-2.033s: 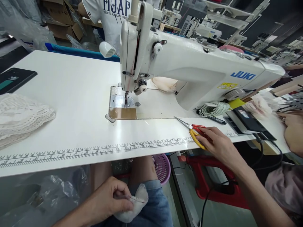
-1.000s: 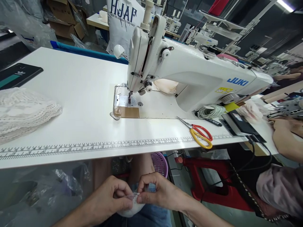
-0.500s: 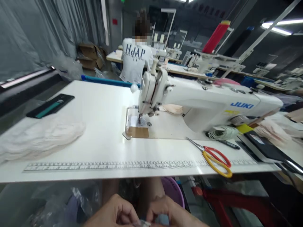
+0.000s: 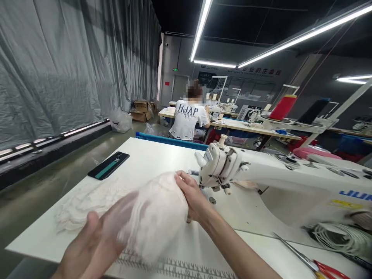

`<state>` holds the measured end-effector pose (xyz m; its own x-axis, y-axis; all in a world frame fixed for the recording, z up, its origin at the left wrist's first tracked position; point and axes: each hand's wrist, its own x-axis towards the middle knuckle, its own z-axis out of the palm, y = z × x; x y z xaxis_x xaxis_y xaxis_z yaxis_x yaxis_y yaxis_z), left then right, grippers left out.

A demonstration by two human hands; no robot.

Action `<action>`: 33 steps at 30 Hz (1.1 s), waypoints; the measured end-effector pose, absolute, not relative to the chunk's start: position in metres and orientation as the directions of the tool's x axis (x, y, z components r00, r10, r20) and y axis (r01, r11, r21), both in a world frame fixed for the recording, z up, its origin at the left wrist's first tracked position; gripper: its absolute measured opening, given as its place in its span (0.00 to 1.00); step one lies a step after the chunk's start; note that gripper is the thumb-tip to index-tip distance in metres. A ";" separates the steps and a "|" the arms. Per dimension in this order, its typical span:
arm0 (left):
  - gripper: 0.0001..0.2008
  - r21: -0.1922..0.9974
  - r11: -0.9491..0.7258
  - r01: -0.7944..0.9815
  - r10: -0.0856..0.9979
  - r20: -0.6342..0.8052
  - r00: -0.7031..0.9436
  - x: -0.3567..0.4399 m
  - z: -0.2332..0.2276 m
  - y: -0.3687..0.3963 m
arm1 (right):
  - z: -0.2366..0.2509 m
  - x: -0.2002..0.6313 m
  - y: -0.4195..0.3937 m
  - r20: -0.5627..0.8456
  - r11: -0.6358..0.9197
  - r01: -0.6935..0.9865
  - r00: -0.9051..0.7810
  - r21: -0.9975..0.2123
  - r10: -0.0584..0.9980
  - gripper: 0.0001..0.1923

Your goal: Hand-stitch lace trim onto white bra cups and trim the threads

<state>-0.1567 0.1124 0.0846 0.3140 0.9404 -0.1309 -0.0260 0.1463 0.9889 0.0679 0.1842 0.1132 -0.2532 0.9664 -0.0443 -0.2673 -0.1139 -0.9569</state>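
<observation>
A thin, sheer whitish piece of cloth (image 4: 162, 217) hangs in front of me above the table, blurred by motion. My right hand (image 4: 188, 190) pinches its upper right edge between thumb and fingers, beside the sewing machine's needle end. My left hand (image 4: 93, 240) is at the cloth's left side, its thumb standing apart and its stretched fingers partly showing through the sheer material. Just behind that hand lies a pile of similar pale cloth pieces (image 4: 84, 205). The white sewing machine (image 4: 279, 178) stands to the right; the cloth and my right hand hide part of its needle plate.
A dark phone-like case (image 4: 109, 166) lies at the table's left edge. A ruler strip (image 4: 186, 267) runs along the front. Scissors (image 4: 308, 263) and a coil of pale cord (image 4: 337, 236) are at the right. Another person (image 4: 187, 120) sits at a machine farther off.
Both hands have risen from below the table edge to above the tabletop, with a pale cloth now between them. The view has tilted up and shifted left.
</observation>
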 end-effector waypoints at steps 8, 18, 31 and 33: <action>0.37 0.992 0.066 -0.103 0.998 -0.067 -0.009 -0.171 0.126 0.283 | 0.074 0.011 0.332 0.066 0.071 -0.045 0.119 -0.996 0.991 0.14; 0.17 0.824 -0.093 0.559 0.995 0.088 0.036 -0.212 0.117 0.281 | 0.052 0.023 0.401 0.111 -0.041 0.524 0.255 -0.851 0.961 0.10; 0.03 0.447 -0.228 0.865 0.966 -0.003 0.257 -0.199 0.122 0.184 | 0.062 0.005 0.247 0.396 0.624 0.543 -0.486 -0.562 0.779 0.10; 0.07 0.467 -0.232 0.853 0.968 0.028 0.248 -0.198 0.118 0.183 | 0.062 0.003 0.227 0.393 0.659 0.510 -0.537 -0.552 0.746 0.08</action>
